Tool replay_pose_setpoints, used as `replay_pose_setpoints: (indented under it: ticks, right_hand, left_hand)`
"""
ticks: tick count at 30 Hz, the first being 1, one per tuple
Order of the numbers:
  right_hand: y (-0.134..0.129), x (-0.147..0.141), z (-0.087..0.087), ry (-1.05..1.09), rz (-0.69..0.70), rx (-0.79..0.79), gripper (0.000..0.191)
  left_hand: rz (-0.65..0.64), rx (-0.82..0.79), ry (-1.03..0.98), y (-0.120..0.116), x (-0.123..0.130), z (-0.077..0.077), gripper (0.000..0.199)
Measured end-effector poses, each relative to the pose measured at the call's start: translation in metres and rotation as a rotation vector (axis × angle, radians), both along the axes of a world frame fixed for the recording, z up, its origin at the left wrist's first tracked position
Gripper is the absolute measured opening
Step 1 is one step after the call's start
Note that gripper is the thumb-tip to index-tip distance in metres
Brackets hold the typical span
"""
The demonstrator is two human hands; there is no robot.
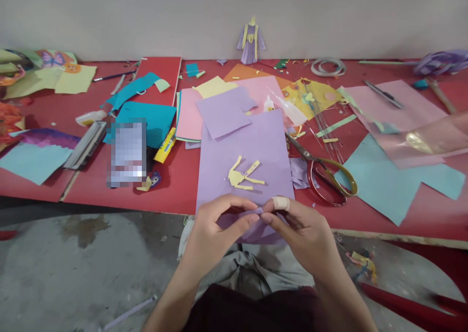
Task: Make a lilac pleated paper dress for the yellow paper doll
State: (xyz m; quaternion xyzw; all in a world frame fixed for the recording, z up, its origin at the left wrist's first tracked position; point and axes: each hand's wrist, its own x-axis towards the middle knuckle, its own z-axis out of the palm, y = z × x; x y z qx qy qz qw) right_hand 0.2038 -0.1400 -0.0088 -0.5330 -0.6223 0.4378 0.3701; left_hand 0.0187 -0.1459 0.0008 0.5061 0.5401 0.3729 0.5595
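Note:
Between the fingertips of both hands is a small piece of purple paper, held just over the near edge of a large purple sheet. My left hand pinches its left end; my right hand, with a bandage on one finger, pinches the right end. Part of the piece is hidden by the fingers. Beyond the hands, a cut-out yellow paper figure with thin limbs lies on the large sheet. Another purple square overlaps the sheet's far end.
Scissors lie to the right, beside light blue paper. At left are a pixelated device, a yellow glue stick and teal paper. A purple-and-yellow paper doll leans on the wall. Someone's forearm reaches in at right.

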Motion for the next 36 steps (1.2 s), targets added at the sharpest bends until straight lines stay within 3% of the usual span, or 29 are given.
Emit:
replay_pose_setpoints:
  ticks: [6,15,22,31,36]
  right_hand:
    - [-0.001,0.000,-0.002,-0.006,0.016,-0.016,0.011]
    - [-0.003,0.003,-0.007,-0.023,0.000,0.015,0.013]
    - [-0.001,0.003,-0.004,-0.075,0.021,0.141,0.010]
    - [0.002,0.001,0.003,-0.119,0.099,0.208,0.008]
    - [0.002,0.002,0.002,-0.117,0.140,0.224,0.007]
  left_hand:
    - [0.001,0.119,0.124,-0.001,0.003,0.000,0.009]
    - [0.068,0.165,0.024,-0.002,0.002,-0.008,0.002]
    - [0.127,0.168,0.030,-0.002,0.001,-0.008,0.002]
    - [-0.074,0.329,0.242,0.001,-0.005,-0.003,0.004]
    - [-0.108,0.390,0.284,0.004,-0.007,-0.001,0.004]
